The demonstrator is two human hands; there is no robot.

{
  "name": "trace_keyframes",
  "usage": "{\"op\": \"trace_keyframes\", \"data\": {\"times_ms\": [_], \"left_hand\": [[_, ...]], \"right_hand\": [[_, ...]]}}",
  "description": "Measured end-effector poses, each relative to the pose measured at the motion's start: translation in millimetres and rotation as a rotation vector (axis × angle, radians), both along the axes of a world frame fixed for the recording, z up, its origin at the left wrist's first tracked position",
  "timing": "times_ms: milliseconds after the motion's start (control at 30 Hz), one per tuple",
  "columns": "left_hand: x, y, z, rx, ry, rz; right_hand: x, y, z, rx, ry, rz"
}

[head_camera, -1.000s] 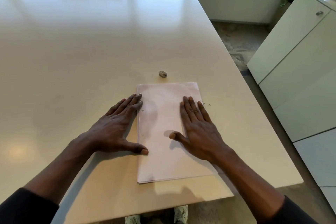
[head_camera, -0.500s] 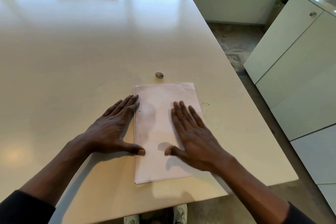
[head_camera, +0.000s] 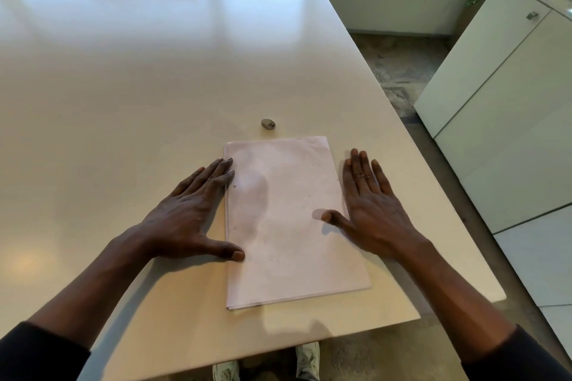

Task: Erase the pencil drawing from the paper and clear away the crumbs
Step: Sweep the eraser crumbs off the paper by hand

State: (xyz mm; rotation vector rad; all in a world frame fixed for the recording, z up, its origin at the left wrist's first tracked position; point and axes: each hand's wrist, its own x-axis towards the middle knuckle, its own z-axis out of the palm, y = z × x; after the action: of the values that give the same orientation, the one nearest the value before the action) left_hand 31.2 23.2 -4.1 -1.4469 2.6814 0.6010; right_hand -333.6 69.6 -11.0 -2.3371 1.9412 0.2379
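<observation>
Paper point(head_camera: 288, 226), a thin stack judging by its near edge, lies on the table point(head_camera: 154, 86) close to the person's side. The drawing looks all but gone, with only a faint grey smudge on the left half. The left hand point(head_camera: 185, 219) is spread flat along the paper's left edge, fingertips and thumb resting just over it and pinning it. The right hand point(head_camera: 374, 210) is spread flat too, palm down just right of the paper, its thumb reaching over the right edge. Neither holds anything. The eraser point(head_camera: 268, 123) sits just beyond the paper's far edge. I'd say the step is sweeping off crumbs, as a few dark specks point(head_camera: 309, 196) dot the sheet. To do it well, lean on the left hand so the sheets don't slide. Brush lightly with the side of the right hand from the paper's middle out past its right edge. Avoid rubbing, since pressure would likely smear graphite back in. Whether crumbs lie under the right hand I cannot tell.
</observation>
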Motion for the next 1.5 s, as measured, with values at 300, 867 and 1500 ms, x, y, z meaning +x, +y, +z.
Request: {"op": "trace_keyframes", "data": {"times_ms": [300,867,1500], "left_hand": [[-1,-1,0,0.031,-0.002,0.008],[-2,2,3,0.0,0.014,0.013],[-2,2,5,0.016,0.03,0.018]], "right_hand": [[80,30,10,0.066,-0.129,0.404],[26,-7,9,0.021,-0.063,0.104],[19,-23,3,-0.007,-0.036,0.031]]}}
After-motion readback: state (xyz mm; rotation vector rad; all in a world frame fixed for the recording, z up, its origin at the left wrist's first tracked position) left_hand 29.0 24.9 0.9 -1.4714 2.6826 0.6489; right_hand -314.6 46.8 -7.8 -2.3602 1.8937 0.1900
